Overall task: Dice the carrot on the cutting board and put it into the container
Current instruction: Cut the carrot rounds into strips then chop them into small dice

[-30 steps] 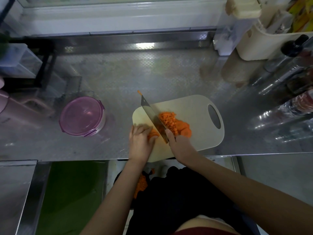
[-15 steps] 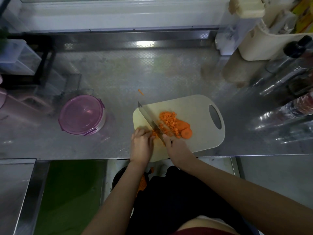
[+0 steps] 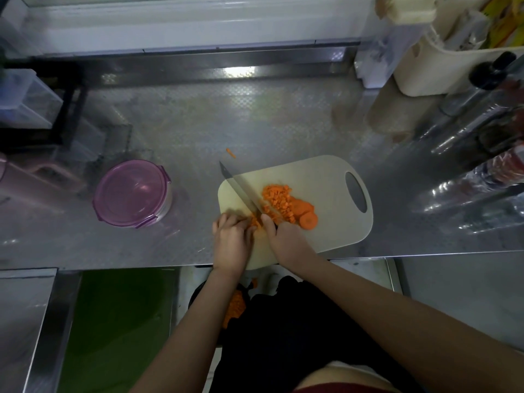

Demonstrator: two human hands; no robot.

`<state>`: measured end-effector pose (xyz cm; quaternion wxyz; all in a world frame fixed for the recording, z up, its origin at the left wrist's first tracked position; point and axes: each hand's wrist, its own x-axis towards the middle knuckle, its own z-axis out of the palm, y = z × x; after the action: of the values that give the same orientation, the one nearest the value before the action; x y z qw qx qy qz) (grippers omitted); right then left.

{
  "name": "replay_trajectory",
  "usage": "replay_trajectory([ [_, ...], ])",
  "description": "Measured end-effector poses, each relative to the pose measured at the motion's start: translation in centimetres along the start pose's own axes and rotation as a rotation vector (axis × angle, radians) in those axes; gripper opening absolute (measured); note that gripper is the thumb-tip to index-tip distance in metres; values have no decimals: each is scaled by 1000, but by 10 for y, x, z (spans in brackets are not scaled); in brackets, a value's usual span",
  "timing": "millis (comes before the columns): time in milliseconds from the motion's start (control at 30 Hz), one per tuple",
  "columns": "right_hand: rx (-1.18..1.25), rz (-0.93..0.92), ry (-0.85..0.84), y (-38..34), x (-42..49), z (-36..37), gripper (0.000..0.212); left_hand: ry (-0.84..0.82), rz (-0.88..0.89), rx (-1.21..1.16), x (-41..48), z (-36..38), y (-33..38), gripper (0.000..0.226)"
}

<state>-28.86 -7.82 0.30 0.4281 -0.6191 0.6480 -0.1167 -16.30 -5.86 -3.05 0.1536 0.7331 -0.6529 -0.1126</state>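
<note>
Nearest, below the counter's front edge, orange scraps point(image 3: 234, 306) lie heaped in something dark at 6 o'clock from the cutting board point(image 3: 326, 177); what holds them I cannot tell.

On the board's near-left corner the left hand point(image 3: 232, 236) sits knuckles up. Its fingers are curled down onto the uncut carrot point(image 3: 255, 222), pinning it to the board. Just beside it, at 3 o'clock, the right hand point(image 3: 286, 239) is wrapped round the handle of the knife point(image 3: 241, 188). The handle is hidden under the palm, and one finger lies forward at the heel of the blade.

The blade runs toward 11 o'clock, between the held carrot and the cut pieces, and its tip passes the board's left edge over the steel counter point(image 3: 283, 114). Whether the edge touches the board I cannot tell.

At the board's middle lies the diced carrot point(image 3: 276, 198) in a loose pile. A few round slices point(image 3: 307, 218) touch the pile at 4 o'clock. The board's handle hole is at its 3 o'clock end.

Well apart, at 9 o'clock from the board, stands the container point(image 3: 131, 194), round, with its purple lid on. A stray sliver point(image 3: 231, 153) lies on the counter at 12 o'clock from the knife tip.

Farther off, a pink jug point(image 3: 34, 180) is at the far 9 o'clock edge, clear bottles point(image 3: 479, 177) at 3 o'clock, and a cream tub point(image 3: 442, 69) at 1 o'clock.
</note>
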Motion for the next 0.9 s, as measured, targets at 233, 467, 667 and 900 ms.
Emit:
replay_trajectory([
  [233, 70, 35, -25, 9, -3, -13, 67, 7, 45, 78, 5, -9, -2, 32],
  [467, 126, 13, -76, 9, -10, -18, 55, -20, -4, 35, -1, -12, 1, 46],
  [667, 102, 28, -78, 9, -10, -20, 60, -104, -79, 55, 0, -7, 12, 59],
  [900, 73, 19, -68, 6, -10, -22, 60, -81, -37, 46, 2, -8, 11, 42],
])
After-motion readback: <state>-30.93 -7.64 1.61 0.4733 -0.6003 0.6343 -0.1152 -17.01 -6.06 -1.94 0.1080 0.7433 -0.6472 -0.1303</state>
